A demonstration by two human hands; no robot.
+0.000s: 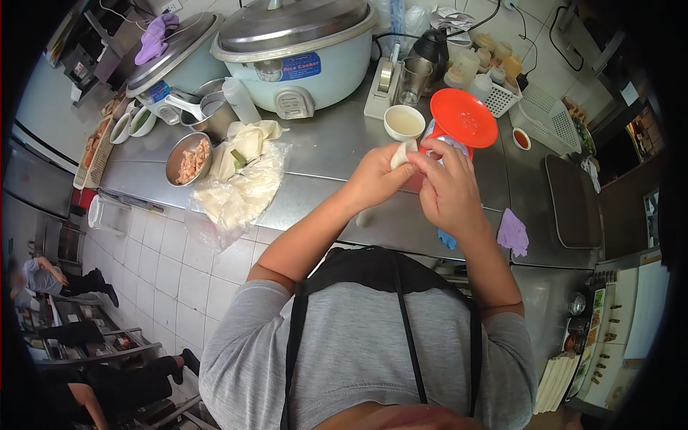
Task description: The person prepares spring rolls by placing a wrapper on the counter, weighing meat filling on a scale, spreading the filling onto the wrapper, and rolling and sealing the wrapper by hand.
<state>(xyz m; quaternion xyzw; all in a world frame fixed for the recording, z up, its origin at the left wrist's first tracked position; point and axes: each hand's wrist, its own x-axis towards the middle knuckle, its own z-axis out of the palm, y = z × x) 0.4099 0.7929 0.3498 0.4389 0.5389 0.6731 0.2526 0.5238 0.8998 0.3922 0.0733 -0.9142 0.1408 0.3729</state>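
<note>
Between my two hands is a small folded wonton (pixel 403 155), its pale wrapper pinched at the fingertips. My left hand (pixel 378 175) grips it from one side, fingers closed. On the other side my right hand (pixel 450 183) presses its thumb and fingertips against the dough. Just beyond them a white bowl (pixel 404 136) holds pale liquid, and a red plate (pixel 479 136) rests on what looks like a scale, mostly hidden by my right hand. Farther left lie a stack of wrappers (pixel 247 175) on plastic and a metal bowl (pixel 172 170) of minced meat filling.
Two large rice cookers (pixel 326 82) line the back wall. A tape dispenser (pixel 380 93), a glass and a basket of bottles (pixel 505 100) stand behind the bowl. A purple cloth (pixel 512 233) and dark tray (pixel 572 201) lie to the right. Other people (pixel 54 278) are at the lower left.
</note>
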